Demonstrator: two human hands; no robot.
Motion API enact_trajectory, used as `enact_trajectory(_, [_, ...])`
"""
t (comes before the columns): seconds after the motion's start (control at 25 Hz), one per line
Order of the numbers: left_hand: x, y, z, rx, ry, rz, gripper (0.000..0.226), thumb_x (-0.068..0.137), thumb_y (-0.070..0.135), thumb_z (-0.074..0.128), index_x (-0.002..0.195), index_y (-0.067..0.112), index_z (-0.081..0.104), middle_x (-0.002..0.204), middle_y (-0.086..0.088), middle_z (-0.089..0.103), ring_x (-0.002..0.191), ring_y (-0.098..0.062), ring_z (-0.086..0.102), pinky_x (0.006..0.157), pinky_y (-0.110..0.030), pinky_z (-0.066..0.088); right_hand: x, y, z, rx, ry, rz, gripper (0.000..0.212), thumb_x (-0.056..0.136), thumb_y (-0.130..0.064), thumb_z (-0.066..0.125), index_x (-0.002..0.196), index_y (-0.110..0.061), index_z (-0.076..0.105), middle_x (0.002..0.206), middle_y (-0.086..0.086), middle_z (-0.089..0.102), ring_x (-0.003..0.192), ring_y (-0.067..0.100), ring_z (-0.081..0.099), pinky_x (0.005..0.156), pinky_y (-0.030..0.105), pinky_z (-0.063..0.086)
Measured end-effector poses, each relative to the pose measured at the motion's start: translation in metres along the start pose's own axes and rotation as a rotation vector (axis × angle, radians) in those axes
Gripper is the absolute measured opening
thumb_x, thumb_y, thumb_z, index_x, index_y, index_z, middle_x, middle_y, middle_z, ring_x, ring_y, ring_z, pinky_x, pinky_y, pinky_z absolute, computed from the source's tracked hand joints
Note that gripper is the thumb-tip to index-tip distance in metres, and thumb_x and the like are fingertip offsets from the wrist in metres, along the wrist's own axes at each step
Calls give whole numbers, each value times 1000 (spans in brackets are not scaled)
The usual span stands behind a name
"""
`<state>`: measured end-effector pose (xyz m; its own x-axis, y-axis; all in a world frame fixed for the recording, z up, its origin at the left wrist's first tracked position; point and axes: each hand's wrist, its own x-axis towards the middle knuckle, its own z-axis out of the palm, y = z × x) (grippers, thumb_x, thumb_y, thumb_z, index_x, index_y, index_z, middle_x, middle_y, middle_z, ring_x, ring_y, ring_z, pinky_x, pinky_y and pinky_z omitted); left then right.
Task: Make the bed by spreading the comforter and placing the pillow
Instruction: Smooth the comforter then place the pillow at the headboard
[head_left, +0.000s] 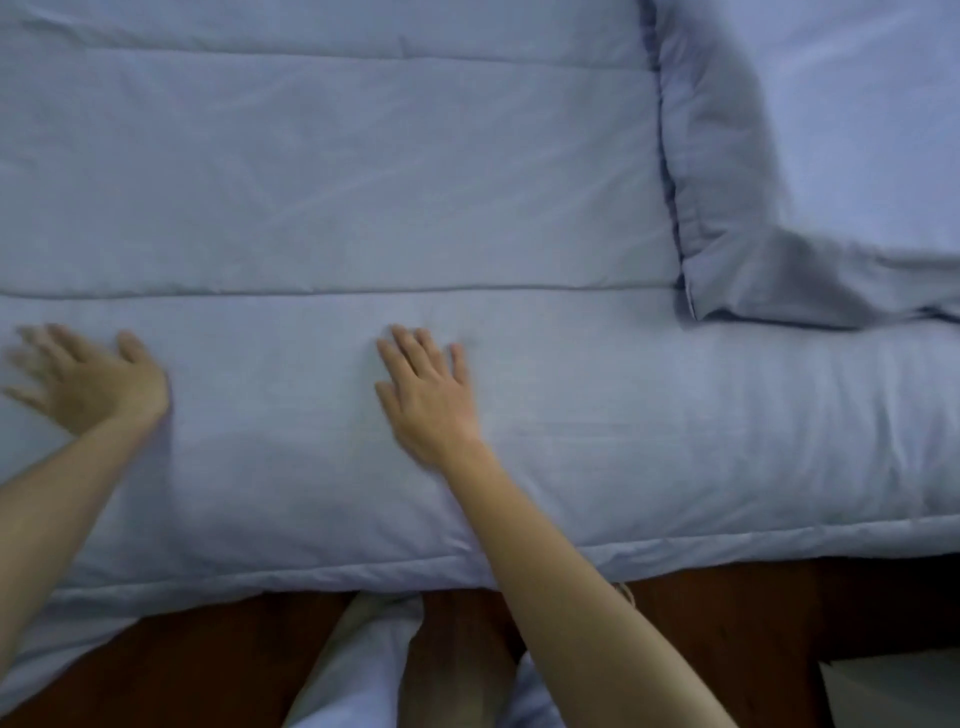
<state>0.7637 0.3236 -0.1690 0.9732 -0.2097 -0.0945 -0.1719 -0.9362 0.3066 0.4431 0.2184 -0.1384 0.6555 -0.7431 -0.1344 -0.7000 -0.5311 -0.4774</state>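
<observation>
A pale blue quilted comforter (322, 171) lies spread flat over the bed and hangs over the near edge. A matching pillow (857, 119) rests on it at the upper right, its flanged corner pointing toward the middle. My left hand (88, 379) lies flat on the comforter at the left, fingers spread and blurred. Near the centre, my right hand (426, 395) presses palm-down on the comforter with fingers apart. Neither hand holds anything.
A dark wooden floor (727, 634) shows below the comforter's hem. My legs in light clothing (353, 670) stand against the bed's near side. A pale object (893, 691) sits at the bottom right corner.
</observation>
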Motion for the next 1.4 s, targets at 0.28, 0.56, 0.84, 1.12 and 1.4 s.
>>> enact_trajectory(0.28, [-277, 179, 47, -154, -55, 700, 47, 95, 24, 33, 133, 1, 49, 147, -19, 42, 140, -37, 32, 112, -61, 13, -118, 231, -84, -234, 155, 261, 57, 94, -46, 28, 148, -30, 29, 157, -7, 28, 145, 20, 27, 115, 50, 18])
enact_trajectory(0.56, [-531, 289, 117, -3, -336, 1472, 53, 92, 31, 35, 136, 6, 49, 145, -11, 47, 135, -31, 43, 109, -58, 26, -259, 439, -175, -196, 158, 608, 61, 92, -56, 7, 151, -39, 10, 161, -14, 9, 149, 15, 9, 115, 55, 6])
enact_trajectory(0.84, [-486, 259, 129, 241, -177, 1200, 60, 93, 38, 27, 146, 10, 35, 153, -7, 36, 140, -23, 35, 115, -46, 20, -230, 454, -227, 272, 543, 1334, 53, 100, -38, 26, 151, -22, 24, 161, 3, 15, 149, 27, 8, 109, 69, 1])
enact_trajectory(1.12, [-426, 225, 100, 242, -152, 539, 60, 99, 34, 34, 150, 6, 19, 160, -8, 17, 148, -26, 13, 116, -57, 7, -133, 292, -149, -130, -48, -68, 51, 96, -36, 30, 146, -27, 34, 160, 0, 20, 148, 23, 15, 114, 62, 9])
enact_trajectory(1.4, [-494, 259, 116, 79, -126, 1307, 40, 85, 26, 43, 119, 8, 53, 119, -17, 60, 113, -32, 54, 105, -52, 27, -165, 421, -197, -285, -33, 213, 58, 93, -54, 17, 149, -41, 14, 160, -6, 19, 148, 19, 17, 116, 55, 6])
